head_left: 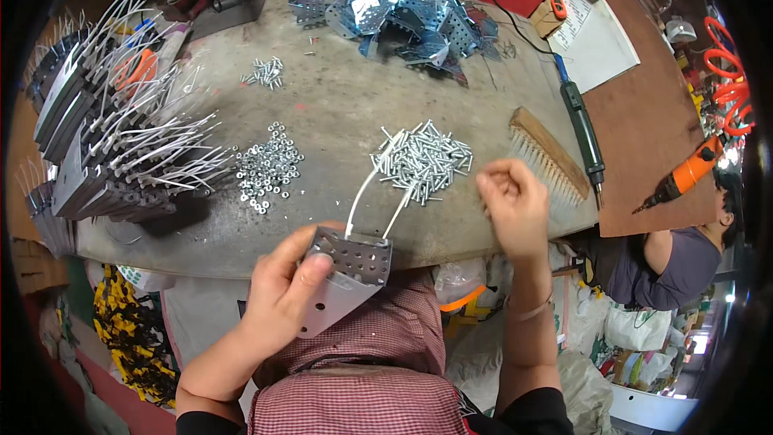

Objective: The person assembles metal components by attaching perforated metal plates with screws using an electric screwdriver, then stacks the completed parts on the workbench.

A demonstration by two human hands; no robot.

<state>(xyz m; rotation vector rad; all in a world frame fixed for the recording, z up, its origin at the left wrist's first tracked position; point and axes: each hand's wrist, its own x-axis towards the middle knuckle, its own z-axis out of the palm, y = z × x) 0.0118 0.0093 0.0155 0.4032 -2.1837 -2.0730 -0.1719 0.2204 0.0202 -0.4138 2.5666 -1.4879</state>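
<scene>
My left hand (278, 290) grips a grey metal housing (338, 306) over my lap at the table's front edge, thumb on its near side. A perforated metal plate (354, 256) sits at the housing's upper end, and two white wires (355, 203) rise from there toward the screws. My right hand (514, 203) hovers right of the pile of silver screws (431, 163), fingers curled in with thumb and index close together. Whatever is between those fingertips, if anything, is too small to make out. A heap of small nuts (270, 163) lies left of the screws.
Stacked grey housings with white wires (121, 165) crowd the left side. Bluish perforated plates (403, 12) are heaped at the back. A wooden brush (551, 153) and a dark green electric screwdriver (581, 125) lie right, near an orange power tool (692, 167). Another person (668, 266) sits at far right.
</scene>
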